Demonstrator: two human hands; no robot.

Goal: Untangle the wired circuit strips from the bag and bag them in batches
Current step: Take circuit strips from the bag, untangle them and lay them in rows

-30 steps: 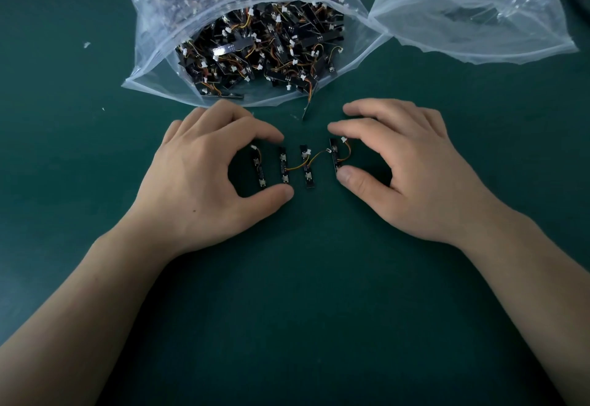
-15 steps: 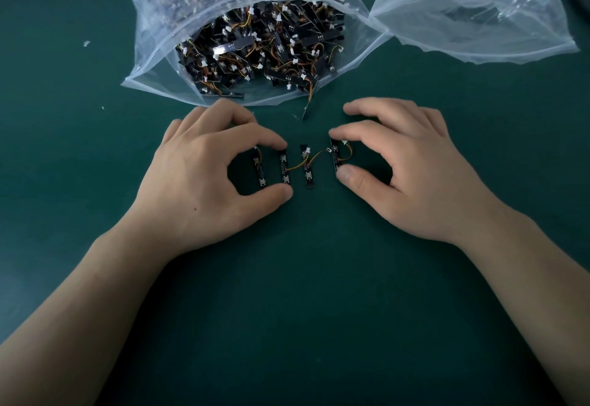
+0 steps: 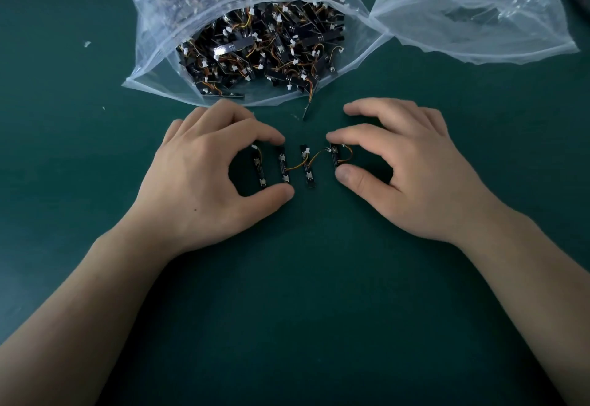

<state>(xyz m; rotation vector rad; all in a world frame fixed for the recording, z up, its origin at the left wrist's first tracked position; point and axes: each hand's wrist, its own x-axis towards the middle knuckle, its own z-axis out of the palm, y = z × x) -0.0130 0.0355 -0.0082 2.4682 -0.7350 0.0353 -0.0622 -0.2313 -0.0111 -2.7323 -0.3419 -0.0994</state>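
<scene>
Green desk (image 3: pixel 303 310), seen from above. Far left: a few white scraps (image 3: pixel 86 43) on the bare surface. Upper left of centre: open clear bag (image 3: pixel 153 22), mouth toward the person, packed with a tangle of circuit strips (image 3: pixel 265 51); one strip dangles out over the lip onto the desk. Below it, left hand (image 3: pixel 198 179), its grip pinching the second strip (image 3: pixel 283 166) end to end between forefinger and thumb, with the first strip (image 3: pixel 259 169) lying inside the curl of the hand. Centre: third strip (image 3: pixel 308 167) lies free, joined by orange-yellow wire to its neighbours. Right hand (image 3: pixel 405 166), grip pinching the fourth strip (image 3: pixel 334 157) likewise by its ends. Upper right: second clear bag (image 3: pixel 479 12), nearly empty, something dark inside that I cannot identify. Judgement: early in the task. Four strips laid out in a row, not yet bagged; the bulk remains tangled in the source bag.
</scene>
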